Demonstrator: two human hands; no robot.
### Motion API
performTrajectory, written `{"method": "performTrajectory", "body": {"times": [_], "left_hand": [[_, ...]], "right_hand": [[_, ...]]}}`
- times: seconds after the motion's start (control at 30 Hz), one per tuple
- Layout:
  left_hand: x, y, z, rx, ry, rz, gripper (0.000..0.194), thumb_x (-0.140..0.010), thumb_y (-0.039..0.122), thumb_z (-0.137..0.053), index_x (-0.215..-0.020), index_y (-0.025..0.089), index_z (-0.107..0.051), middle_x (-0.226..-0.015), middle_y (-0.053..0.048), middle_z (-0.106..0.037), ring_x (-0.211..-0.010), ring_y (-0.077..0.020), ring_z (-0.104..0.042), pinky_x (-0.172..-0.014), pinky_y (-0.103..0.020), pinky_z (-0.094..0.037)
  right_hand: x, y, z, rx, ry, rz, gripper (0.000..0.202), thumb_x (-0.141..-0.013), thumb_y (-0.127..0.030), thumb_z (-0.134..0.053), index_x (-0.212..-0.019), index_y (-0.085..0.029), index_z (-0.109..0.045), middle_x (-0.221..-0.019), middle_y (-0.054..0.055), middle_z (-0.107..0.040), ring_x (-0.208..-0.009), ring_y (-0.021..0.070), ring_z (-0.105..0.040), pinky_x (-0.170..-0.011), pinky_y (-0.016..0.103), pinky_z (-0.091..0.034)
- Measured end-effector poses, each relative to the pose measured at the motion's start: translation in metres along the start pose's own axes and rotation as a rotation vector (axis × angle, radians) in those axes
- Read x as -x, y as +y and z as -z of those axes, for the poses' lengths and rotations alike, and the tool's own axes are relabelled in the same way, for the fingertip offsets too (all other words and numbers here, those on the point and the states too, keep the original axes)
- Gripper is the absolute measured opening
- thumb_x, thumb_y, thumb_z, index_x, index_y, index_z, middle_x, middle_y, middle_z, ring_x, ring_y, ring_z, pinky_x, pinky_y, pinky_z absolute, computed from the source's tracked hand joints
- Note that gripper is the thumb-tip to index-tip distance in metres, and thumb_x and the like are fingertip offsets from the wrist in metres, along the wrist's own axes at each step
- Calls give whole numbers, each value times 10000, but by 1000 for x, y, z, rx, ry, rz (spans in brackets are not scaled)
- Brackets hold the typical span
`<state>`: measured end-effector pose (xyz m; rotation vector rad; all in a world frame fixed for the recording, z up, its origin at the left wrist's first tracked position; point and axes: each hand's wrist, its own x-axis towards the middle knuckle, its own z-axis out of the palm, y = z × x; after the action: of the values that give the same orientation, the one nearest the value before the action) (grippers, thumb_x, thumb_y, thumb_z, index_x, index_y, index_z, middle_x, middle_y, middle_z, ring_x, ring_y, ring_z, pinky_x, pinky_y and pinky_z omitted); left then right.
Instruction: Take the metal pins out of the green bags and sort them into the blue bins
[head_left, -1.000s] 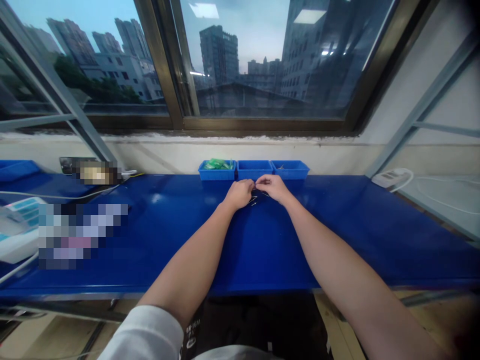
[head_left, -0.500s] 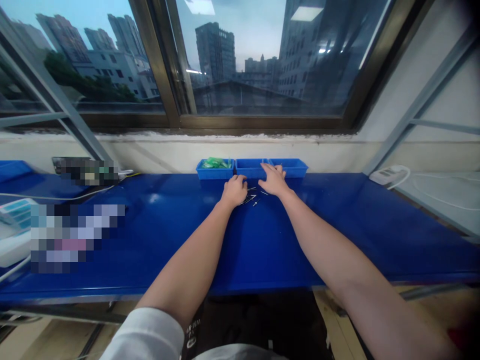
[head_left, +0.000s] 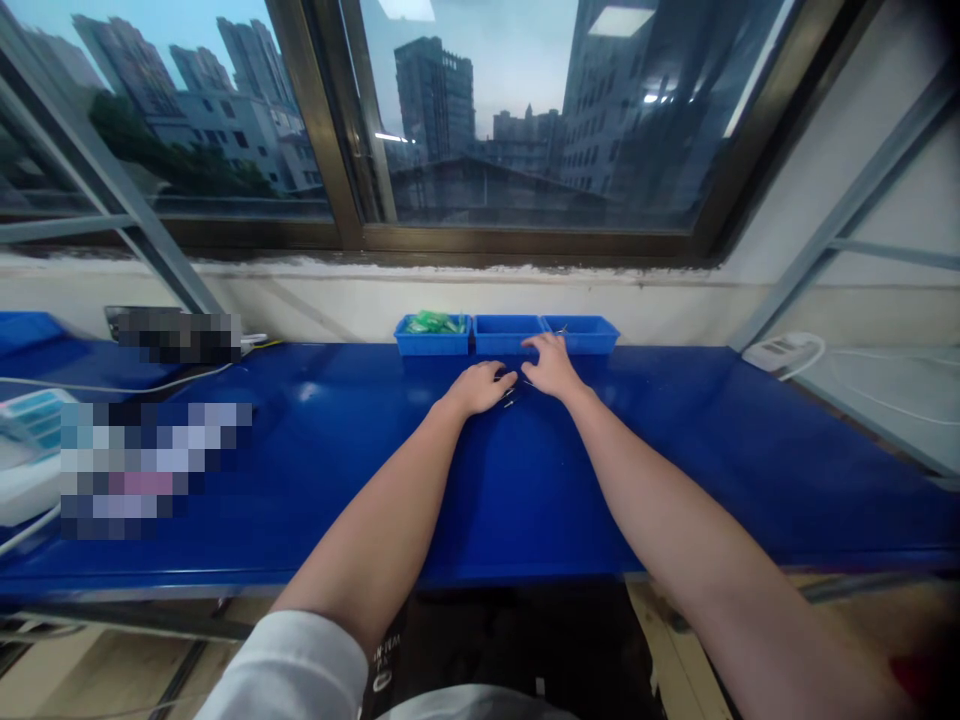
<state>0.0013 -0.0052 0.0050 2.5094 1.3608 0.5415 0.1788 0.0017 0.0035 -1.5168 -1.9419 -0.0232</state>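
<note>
Several small thin metal pieces (head_left: 509, 397), pin-like and too small to name surely, lie on the blue tabletop. My left hand (head_left: 480, 388) is low over them from the left, fingers bent and thumb apart from them; it covers most of the pieces. Just right of it, my right hand (head_left: 553, 368) has its thumb and fingers spread, in front of the blue bins, with nothing visible in its grasp. The middle bin (head_left: 504, 346) stands behind both hands. More thin metal bits (head_left: 562, 330) show in the right bin (head_left: 596, 345).
At the left of the row, a blue bin (head_left: 433, 347) holds green plastic packets (head_left: 435, 322). A white device (head_left: 30, 460) and blurred items are on the table's left side. Near the right frame leg lies a white power strip (head_left: 780, 350). The window wall (head_left: 322, 300) rises behind.
My left hand has shifted right, over the metal pieces, hiding more of them. My right hand has drawn slightly down, away from the middle bin's edge.
</note>
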Motion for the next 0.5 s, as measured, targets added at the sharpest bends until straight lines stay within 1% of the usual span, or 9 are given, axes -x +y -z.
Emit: {"method": "performTrajectory", "body": {"times": [0.07,0.1,0.17,0.2,0.27,0.33,0.4,0.5], "left_hand": [[2,2,4,4,-87,-18,631,-838,616,-322,-1274,190,-485,-1324,-112,-501,-1213,-261,-461,-999,-371,-351],[3,3,5,-8,-132,-25,693,-809,655,-340,-1319,197,-439,-1381,-114,-440,-1274,-273,-392,-1039,-399,-302],[5,5,6,-49,-209,-34,807,-758,715,-358,-1386,208,-342,-1466,-117,-300,-1361,-287,-234,-1092,-452,-187],[6,6,6,-72,-235,-34,850,-741,734,-358,-1406,208,-300,-1490,-118,-237,-1381,-287,-171,-1103,-468,-142],[7,7,5,-107,-256,-25,890,-734,747,-344,-1428,199,-243,-1508,-125,-157,-1394,-282,-113,-1110,-475,-99],[7,9,3,-131,-250,-17,877,-751,737,-322,-1430,189,-235,-1508,-135,-145,-1395,-279,-109,-1111,-475,-95],[6,9,0,-145,-237,-20,839,-774,719,-309,-1419,186,-258,-1503,-142,-170,-1392,-282,-124,-1107,-482,-107],[4,6,-3,-143,-205,-38,730,-820,652,-318,-1395,202,-310,-1491,-138,-220,-1385,-282,-158,-1097,-491,-138]], "right_hand": [[4,-2,5,-42,-106,23,328,-679,-215,-544,-995,-164,-618,-985,89,-596,-935,220,-513,-857,366,-415],[6,-3,7,-54,-177,23,309,-667,-217,-557,-965,-169,-622,-938,76,-599,-883,203,-529,-813,338,-430],[8,-4,10,-62,-300,9,298,-647,-222,-580,-937,-177,-627,-922,66,-599,-827,183,-544,-745,298,-438],[8,-5,11,-65,-341,4,295,-640,-219,-588,-929,-176,-631,-931,65,-600,-819,176,-548,-729,283,-435],[9,-6,12,-79,-387,5,298,-626,-205,-602,-920,-173,-637,-947,65,-609,-821,166,-554,-715,259,-430],[9,-6,12,-106,-404,-5,304,-615,-188,-612,-917,-172,-643,-929,55,-627,-801,154,-561,-692,239,-427],[9,-5,12,-142,-411,-24,298,-623,-173,-603,-918,-176,-650,-880,39,-648,-748,141,-568,-659,230,-426],[10,-1,8,-202,-377,-15,265,-670,-145,-548,-902,-178,-672,-808,25,-670,-682,130,-575,-652,235,-433]]}}
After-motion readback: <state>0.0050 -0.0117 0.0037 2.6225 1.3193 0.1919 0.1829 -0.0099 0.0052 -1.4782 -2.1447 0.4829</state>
